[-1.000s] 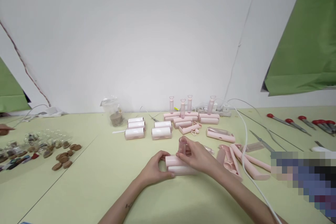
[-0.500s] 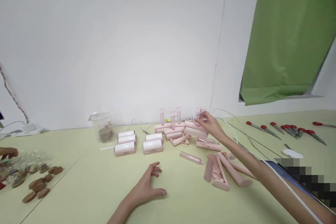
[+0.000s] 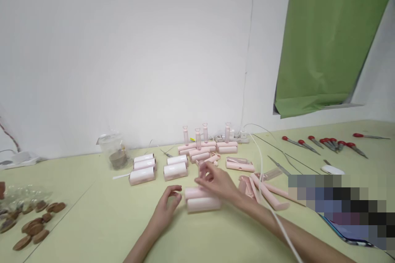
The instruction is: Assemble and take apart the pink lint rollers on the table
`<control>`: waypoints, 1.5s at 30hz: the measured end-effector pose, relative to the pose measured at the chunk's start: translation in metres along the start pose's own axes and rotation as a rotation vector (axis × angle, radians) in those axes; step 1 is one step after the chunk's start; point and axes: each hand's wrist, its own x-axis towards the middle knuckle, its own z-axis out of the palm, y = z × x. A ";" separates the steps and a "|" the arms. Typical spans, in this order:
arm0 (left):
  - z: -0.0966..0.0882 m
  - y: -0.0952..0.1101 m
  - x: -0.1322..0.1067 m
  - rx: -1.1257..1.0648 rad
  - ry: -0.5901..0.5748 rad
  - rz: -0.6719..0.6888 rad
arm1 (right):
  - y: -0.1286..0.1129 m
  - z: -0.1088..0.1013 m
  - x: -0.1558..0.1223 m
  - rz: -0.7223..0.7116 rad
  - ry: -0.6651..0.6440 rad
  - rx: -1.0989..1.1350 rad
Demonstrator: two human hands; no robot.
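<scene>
A pink lint roller body [image 3: 202, 204] with a white roll lies on the pale green table [image 3: 101, 230] in front of me. My right hand [image 3: 217, 183] hovers over its back edge, fingers pinched on what looks like a clear pink handle [image 3: 202, 167], though this is blurred. My left hand [image 3: 166, 209] rests on the table just left of the roller. Its fingers are loosely curled and apart, a small gap from the roller's end, holding nothing.
Several finished rollers with upright handles [image 3: 205, 139] stand at the back, white rolls [image 3: 142, 170] to their left. Loose pink covers [image 3: 267, 193] and a white cable [image 3: 262, 164] lie to the right, red-handled tools [image 3: 324, 144] beyond. Brown discs [image 3: 33, 228] and a plastic cup [image 3: 112, 152] sit left.
My right hand has come back from the far row to the front. A roller body now lies between my hands, and the clear handle has left the table. My left hand has curled up.
</scene>
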 end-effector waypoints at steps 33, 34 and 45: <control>0.057 0.059 0.059 -0.489 -0.185 0.075 | -0.020 -0.012 0.023 -0.178 -0.056 0.208; 0.061 0.056 0.060 -0.493 -0.177 0.060 | -0.022 -0.012 0.021 -0.187 -0.053 0.206; 0.064 0.059 0.054 -0.547 -0.163 -0.048 | -0.028 -0.022 0.020 -0.228 -0.091 -0.036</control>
